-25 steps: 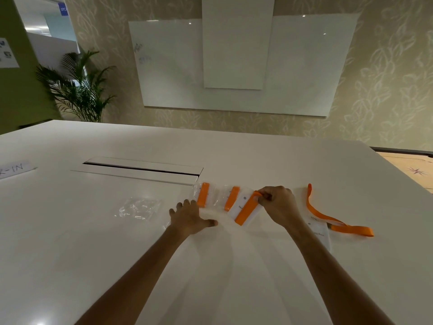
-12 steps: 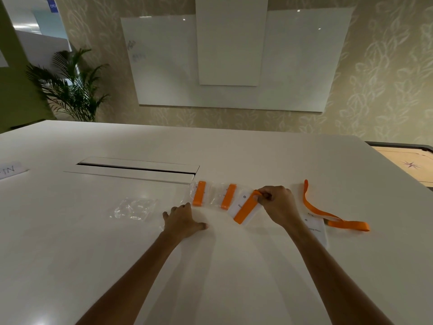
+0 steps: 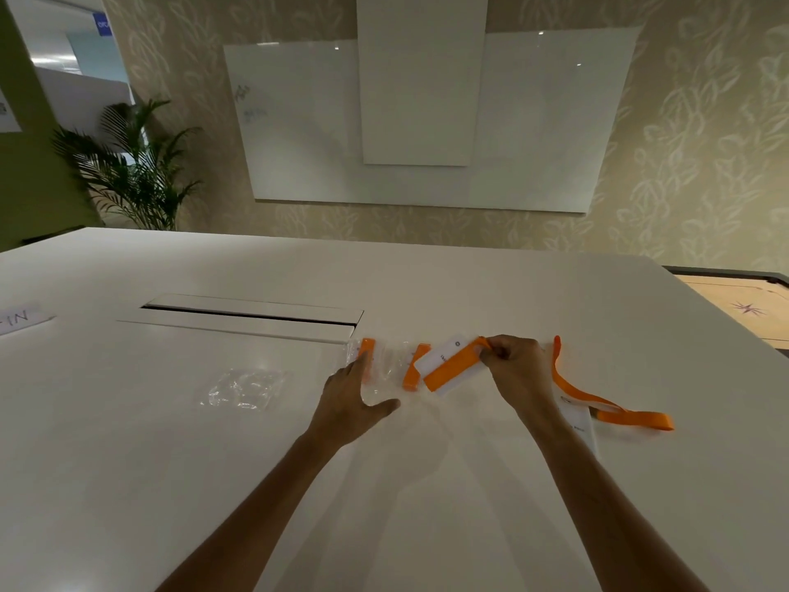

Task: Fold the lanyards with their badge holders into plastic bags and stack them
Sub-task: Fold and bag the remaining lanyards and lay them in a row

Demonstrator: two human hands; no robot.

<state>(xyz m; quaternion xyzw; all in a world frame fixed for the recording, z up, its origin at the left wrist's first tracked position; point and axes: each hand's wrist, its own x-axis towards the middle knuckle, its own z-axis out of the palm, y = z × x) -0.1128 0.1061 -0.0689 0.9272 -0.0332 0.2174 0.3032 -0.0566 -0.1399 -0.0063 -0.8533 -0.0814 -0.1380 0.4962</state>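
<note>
Folded orange lanyard (image 3: 452, 366) on white badge holder (image 3: 444, 356), beside bagged lanyards (image 3: 386, 367) on table

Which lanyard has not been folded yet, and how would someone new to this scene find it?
Start at the white table and follow the right hand outward. Just to its right lies the loose orange lanyard, a long strap trailing across the table with a white badge card partly under it. Unlike the short folded orange bundles by the hands, it is spread out and unbagged.

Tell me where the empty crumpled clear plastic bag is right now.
In the head view, the crumpled clear plastic bag lies flat on the white table, left of the left hand and just in front of the table's long cable slot.
</note>
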